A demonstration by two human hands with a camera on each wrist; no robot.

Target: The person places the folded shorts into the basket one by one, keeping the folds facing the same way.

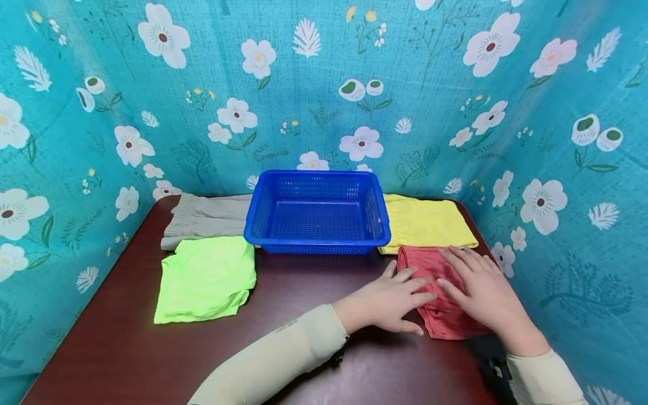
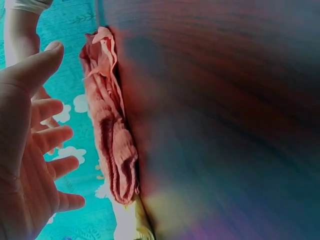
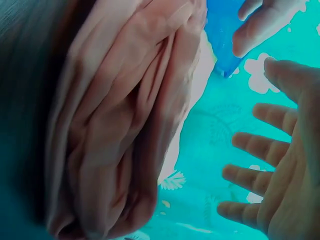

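Note:
A folded red garment (image 1: 445,318) lies at the right side of the table, its layered edge showing in the left wrist view. My left hand (image 1: 392,301) is over its left edge with fingers spread. Over its right part hovers my right hand (image 1: 478,287), fingers extended too. Both wrist views show a gap between each hand and the red cloth (image 2: 112,125), (image 3: 115,125), and neither hand holds anything. Just behind the red garment lies a folded yellow garment (image 1: 430,222).
A blue plastic basket (image 1: 316,247) stands at the back middle. Left of it lies a folded grey garment (image 1: 207,216), with a folded bright green garment (image 1: 207,281) in front. A flowered turquoise cloth (image 1: 314,112) walls the brown table (image 1: 298,292) at the back and sides.

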